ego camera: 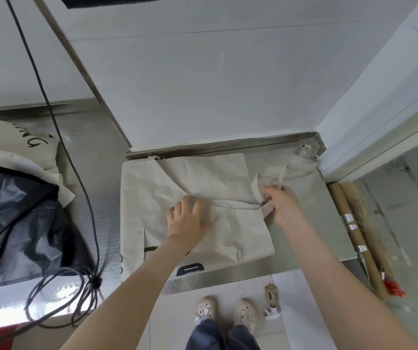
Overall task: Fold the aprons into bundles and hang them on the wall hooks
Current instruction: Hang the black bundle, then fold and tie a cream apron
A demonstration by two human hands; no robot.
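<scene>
- Beige apron (203, 188) lies flat on the steel counter (304, 223), its far edge at the wall. It is partly folded; the fold edge runs left to right, straps toward your right.
- Your left hand (187, 221) presses the apron's middle, fingers straight and spread.
- Your right hand (281, 200) pinches a strap (267, 210) at the apron's right edge.
- Black bag (13, 210), far left: contents cannot be told.
- Second cloth (26, 142) behind the bag bears black lettering, too cut off to read.
</scene>
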